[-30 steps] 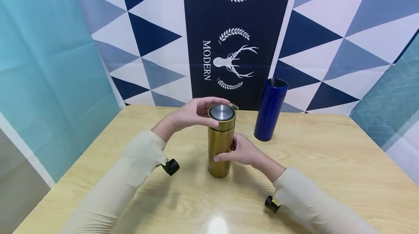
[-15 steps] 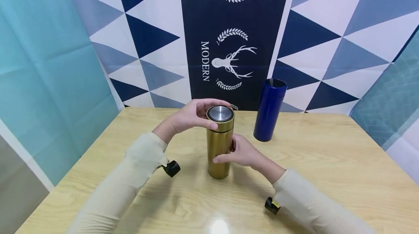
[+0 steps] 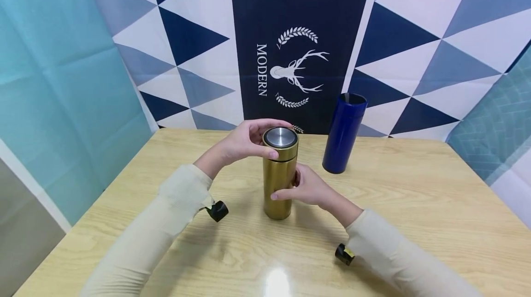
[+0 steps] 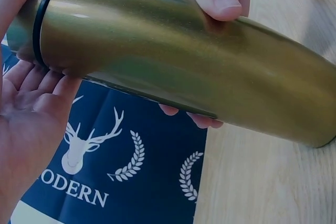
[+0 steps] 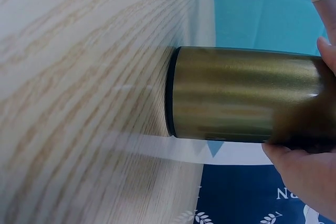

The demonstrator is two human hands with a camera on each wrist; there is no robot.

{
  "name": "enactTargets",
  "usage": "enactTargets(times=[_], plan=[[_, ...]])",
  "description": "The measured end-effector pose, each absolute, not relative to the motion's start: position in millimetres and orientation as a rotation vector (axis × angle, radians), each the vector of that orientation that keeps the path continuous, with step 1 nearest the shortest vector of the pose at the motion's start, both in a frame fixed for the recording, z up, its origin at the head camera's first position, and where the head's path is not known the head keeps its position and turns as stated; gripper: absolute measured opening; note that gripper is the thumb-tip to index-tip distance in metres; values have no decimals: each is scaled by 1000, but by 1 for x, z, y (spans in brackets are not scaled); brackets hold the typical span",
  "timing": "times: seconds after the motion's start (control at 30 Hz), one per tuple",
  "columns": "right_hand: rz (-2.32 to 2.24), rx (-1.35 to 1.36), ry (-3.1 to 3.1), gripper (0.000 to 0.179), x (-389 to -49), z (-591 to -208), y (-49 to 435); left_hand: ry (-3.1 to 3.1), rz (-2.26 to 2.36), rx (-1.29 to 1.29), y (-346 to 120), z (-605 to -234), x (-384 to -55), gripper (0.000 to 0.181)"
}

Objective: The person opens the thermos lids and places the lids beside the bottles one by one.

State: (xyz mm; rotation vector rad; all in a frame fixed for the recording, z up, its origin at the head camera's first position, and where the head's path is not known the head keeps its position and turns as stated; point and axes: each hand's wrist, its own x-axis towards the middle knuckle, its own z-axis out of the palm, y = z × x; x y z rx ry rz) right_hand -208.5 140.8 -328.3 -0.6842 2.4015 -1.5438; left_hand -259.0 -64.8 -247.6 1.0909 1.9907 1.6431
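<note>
A gold thermos (image 3: 279, 186) stands upright on the wooden table, its base down on the wood in the right wrist view. Its gold lid (image 3: 286, 153) has a silver disc on top and sits on the body above a dark seam. My left hand (image 3: 247, 142) grips the lid from the left, thumb in front and fingers behind. Lower down, my right hand (image 3: 309, 188) holds the body from the right, its thumb across the front. The left wrist view shows the thermos body (image 4: 157, 45) between both hands, with the right fingertips (image 4: 202, 120) coming round its far side.
Behind and to the right stands a blue cylinder (image 3: 343, 135), open at the top with a dark inside. A patterned cloth (image 3: 199, 52) hangs along the table's back edge, and a teal sheet (image 3: 70, 80) hangs on the left. Wood-grain table (image 3: 398, 186) extends right.
Both hands keep their places on the thermos and its lid. The whole scene shifts slightly in the head view as the camera tilts.
</note>
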Motion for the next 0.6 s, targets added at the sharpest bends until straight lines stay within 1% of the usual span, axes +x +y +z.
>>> enactTargets(times=[0.23,0.6], plan=[[-1555,-667,2401,58,-208,-326,141,2053,1665,1050,-63,-244,-255,62],[-1581,-655,2369,58,-204,-326,142,2293,1643,1004,-57,-241,-239,56]])
